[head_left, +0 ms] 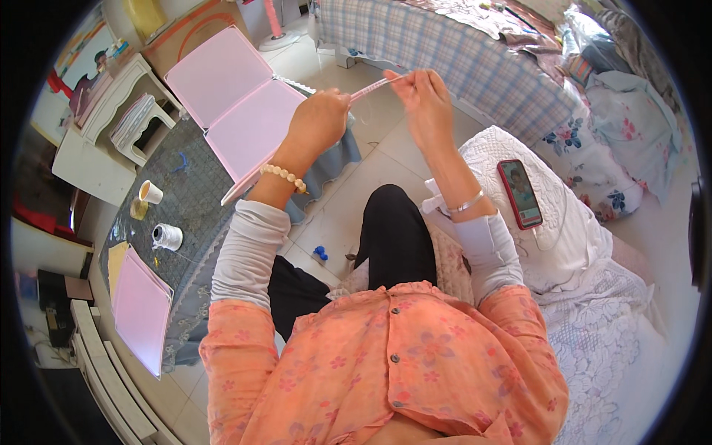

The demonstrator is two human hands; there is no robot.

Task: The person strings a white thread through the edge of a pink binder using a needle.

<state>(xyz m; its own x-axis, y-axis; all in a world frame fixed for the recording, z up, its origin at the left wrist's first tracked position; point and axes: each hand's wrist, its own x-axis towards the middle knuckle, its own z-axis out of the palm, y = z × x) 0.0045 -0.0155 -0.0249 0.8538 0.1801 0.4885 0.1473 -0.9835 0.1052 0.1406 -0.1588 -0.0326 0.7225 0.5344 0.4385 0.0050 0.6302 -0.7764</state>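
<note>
My left hand is closed around a slender pink rod held above the floor. White thread seems wound along the rod's far part, and a loose fine strand hangs below it. Behind my left wrist a pink length with a pale end appears to be the rod's other part. At the far tip, my right hand pinches a thin white strand between thumb and fingers; the exact grip is too small to tell. Nearest my left hand, an opened pair of pink panels lies on the dark-topped table.
On the table stand a white thread spool and a paper cup; more pink panels overhang its near edge. A blue item lies on the floor. At right, a phone rests on a white lace cover, beside a bed.
</note>
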